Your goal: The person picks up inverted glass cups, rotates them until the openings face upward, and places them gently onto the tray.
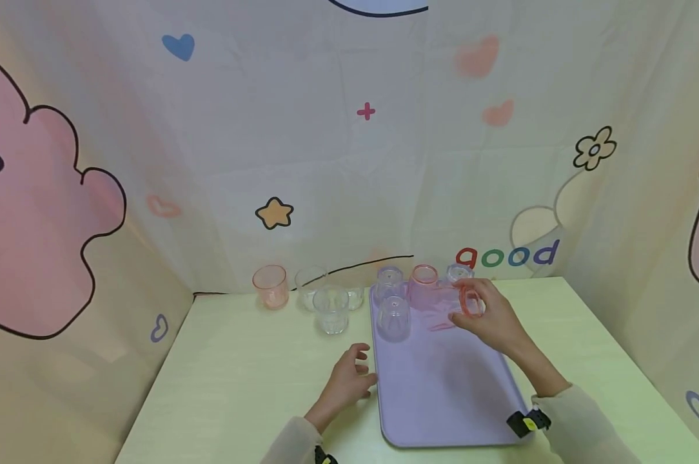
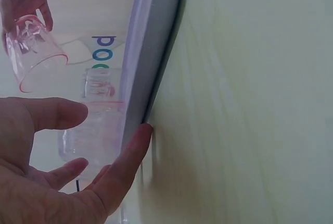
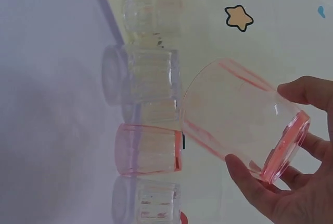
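Observation:
My right hand (image 1: 491, 316) grips a see-through pink cup (image 3: 237, 112) near its thick base, with thumb and fingers around it. That cup is tilted and held above the purple tray (image 1: 442, 393), its mouth pointing left in the head view. Upside down at the tray's far end stand another pink cup (image 1: 423, 293) and clear cups, among them a front one (image 1: 394, 319), one behind it (image 1: 390, 280) and one at the right (image 1: 458, 273). Beside the tray's left edge is my left hand (image 1: 346, 379), fingers loosely bent around nothing and a fingertip close to the rim.
Left of the tray, a pink cup (image 1: 271, 288) stands mouth up on the pale table (image 1: 233, 386). Between it and the tray stand clear cups, the nearest one (image 1: 332, 310) overlapping others behind. A printed cloth (image 1: 326, 161) hangs behind the table.

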{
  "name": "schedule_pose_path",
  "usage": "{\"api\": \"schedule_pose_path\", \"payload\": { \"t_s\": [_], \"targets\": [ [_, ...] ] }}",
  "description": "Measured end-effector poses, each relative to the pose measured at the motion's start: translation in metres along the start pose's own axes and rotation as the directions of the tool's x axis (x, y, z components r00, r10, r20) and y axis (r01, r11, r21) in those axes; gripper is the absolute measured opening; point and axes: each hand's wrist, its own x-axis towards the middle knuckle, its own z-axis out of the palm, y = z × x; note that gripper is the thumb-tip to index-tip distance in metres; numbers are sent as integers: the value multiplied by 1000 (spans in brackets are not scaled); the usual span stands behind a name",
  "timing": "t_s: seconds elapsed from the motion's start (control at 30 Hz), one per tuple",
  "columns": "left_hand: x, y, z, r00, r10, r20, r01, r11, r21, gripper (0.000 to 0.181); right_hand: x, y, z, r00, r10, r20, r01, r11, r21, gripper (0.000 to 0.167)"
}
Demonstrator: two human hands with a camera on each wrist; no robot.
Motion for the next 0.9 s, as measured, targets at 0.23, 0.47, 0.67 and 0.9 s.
{"api": "schedule_pose_path", "payload": {
  "t_s": [0.23, 0.47, 0.67, 0.9],
  "targets": [
    [3, -1, 5, 1000, 4, 8, -4, 1000, -27, 62, 7, 7, 3, 999, 24, 22, -23, 997, -70, 54],
    [8, -3, 9, 1000, -15, 11, 15, 1000, -1, 65, 14, 14, 13, 998, 42, 54, -36, 993, -113, 53],
    [12, -4, 13, 1000, -16, 6, 16, 1000, 24, 68, 19, 14, 20, 997, 49, 62, -40, 989, -139, 52],
    [12, -4, 15, 1000, -22, -7, 23, 999, 40, 62, 26, 19, 28, 995, 66, 74, -52, 982, -180, 53]
  ]
}}
